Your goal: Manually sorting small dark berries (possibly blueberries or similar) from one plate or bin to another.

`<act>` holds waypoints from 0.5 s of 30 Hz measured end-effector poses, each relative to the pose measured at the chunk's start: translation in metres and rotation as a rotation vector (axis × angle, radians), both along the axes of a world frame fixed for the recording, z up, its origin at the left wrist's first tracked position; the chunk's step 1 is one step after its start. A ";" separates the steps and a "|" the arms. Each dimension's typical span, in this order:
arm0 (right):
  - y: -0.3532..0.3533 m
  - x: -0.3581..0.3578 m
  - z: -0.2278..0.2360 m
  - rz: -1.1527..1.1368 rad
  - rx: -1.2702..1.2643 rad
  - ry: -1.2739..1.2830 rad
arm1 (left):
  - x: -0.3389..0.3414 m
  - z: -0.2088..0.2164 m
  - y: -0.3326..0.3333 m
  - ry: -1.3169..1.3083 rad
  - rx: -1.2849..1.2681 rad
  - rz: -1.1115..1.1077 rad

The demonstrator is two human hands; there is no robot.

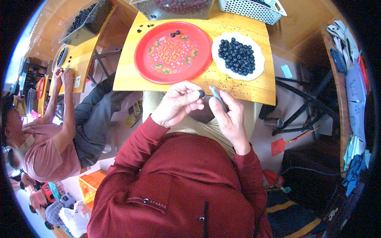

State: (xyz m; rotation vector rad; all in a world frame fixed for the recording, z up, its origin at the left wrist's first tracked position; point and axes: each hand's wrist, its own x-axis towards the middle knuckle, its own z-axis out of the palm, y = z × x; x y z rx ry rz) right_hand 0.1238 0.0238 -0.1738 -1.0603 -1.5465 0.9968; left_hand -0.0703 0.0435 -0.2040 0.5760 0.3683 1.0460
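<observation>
My left hand (180, 103) pinches a dark blueberry (201, 94) between thumb and fingertips, just in front of the table edge. Close beside it, my right hand (230, 119) grips a slim, light-blue and grey tool (216, 95) that points up toward the table; its exact kind is hard to make out. Beyond my hands lies a round red tray (140, 59) with a printed pattern and a few dark berries near its far side. To its right, a white scalloped plate (259, 65) carries a heap of blueberries (237, 56).
Dark crumbs dot the yellow table (129, 75). A clear bin (174, 12) and a white perforated basket (254, 14) stand at its far edge. On the left, a co-worker (51, 146) works at another table. An orange crate (92, 184) sits on the floor.
</observation>
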 end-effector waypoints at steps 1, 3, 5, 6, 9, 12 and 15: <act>0.000 0.000 -0.001 -0.001 0.000 0.002 | 0.000 0.000 0.000 -0.019 -0.011 -0.006; -0.001 0.002 -0.005 0.011 0.117 -0.057 | 0.000 0.000 0.000 -0.033 -0.021 -0.011; -0.002 0.003 -0.003 0.018 0.106 -0.093 | 0.000 0.000 0.000 -0.028 -0.030 -0.006; -0.003 0.003 -0.002 0.024 0.097 -0.138 | 0.000 0.001 0.000 -0.026 -0.031 -0.007; -0.003 0.006 0.001 0.021 0.080 -0.156 | 0.001 0.001 0.000 -0.029 -0.034 0.000; -0.004 0.008 0.000 0.025 0.086 -0.154 | 0.002 0.000 0.000 -0.011 -0.051 0.014; -0.004 0.009 -0.003 0.014 0.125 -0.140 | 0.003 0.000 0.000 -0.016 -0.053 0.024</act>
